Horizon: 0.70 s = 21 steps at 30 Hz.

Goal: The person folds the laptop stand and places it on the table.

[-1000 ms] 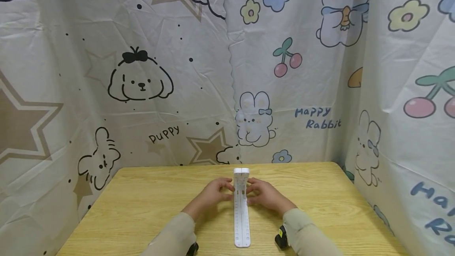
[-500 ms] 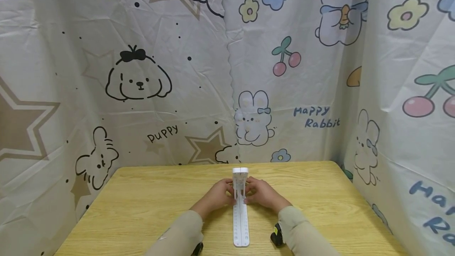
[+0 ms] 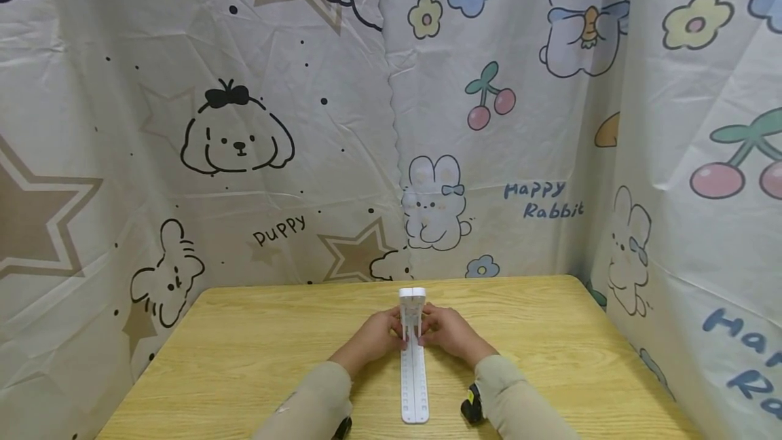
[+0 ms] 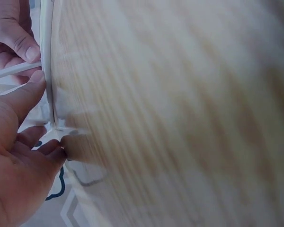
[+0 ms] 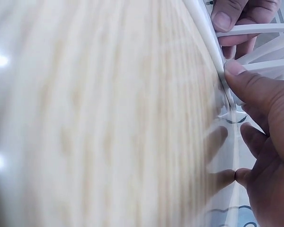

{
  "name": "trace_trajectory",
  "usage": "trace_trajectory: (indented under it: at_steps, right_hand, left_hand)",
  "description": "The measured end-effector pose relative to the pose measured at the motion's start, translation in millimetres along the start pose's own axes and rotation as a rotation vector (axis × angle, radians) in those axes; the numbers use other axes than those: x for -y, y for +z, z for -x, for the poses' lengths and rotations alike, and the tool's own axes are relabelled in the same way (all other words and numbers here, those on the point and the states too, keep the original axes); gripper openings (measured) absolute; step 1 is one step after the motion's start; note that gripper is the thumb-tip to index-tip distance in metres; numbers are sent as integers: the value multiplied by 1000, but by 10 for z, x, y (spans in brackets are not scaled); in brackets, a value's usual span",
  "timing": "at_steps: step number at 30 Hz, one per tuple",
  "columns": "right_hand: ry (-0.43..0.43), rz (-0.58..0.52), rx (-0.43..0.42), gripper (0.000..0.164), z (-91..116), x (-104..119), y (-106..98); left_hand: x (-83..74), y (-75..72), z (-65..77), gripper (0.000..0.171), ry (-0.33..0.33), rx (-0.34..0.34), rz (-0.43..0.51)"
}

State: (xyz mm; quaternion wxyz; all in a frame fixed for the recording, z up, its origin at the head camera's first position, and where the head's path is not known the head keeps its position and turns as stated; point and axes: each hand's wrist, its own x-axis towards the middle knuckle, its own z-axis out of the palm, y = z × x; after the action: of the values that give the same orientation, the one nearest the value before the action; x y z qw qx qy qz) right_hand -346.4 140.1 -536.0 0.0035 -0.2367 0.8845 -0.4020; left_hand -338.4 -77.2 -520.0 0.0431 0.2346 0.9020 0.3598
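Note:
A white folding stand (image 3: 415, 389) stands on the table, its long slotted base pointing toward me. Its raised part (image 3: 412, 299) rises at the far end, joined to the base by thin struts. My left hand (image 3: 379, 335) and right hand (image 3: 453, 333) grip it from either side at the struts' feet. In the left wrist view, the left thumb (image 4: 35, 78) presses where a white strut (image 4: 12, 72) meets the base. The right thumb (image 5: 235, 68) does likewise on the near strut (image 5: 270, 65) in the right wrist view. Some fingertips are hidden behind the stand.
The light wooden table (image 3: 263, 352) reaches back to a printed curtain (image 3: 342, 155), which also hangs along both sides. A black wrist camera (image 3: 472, 405) shows under the right sleeve, and another (image 3: 343, 428) under the left.
Both hands have moved in onto the stand, and its struts now show between the raised part and the base. Over the last half second almost nothing has moved.

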Motion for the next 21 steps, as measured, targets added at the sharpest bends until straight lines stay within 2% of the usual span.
trace_trajectory:
  at_steps: [5,12,17,21]
  right_hand:
    - [8,-15,-9,15,-1,10,6]
    - [-14,11,-3,14,21,2,8]
    - [-15,17,-7,11,9,3,-12]
    - [-18,70,-22,10,-21,-1,-7]
  left_hand:
    - [1,-11,0,10,-13,6,16]
    - [-2,-24,-9,9,-20,24,-20]
    - [-22,-36,-14,8,-7,9,2]
    - [-18,-40,-22,7,2,-11,2]
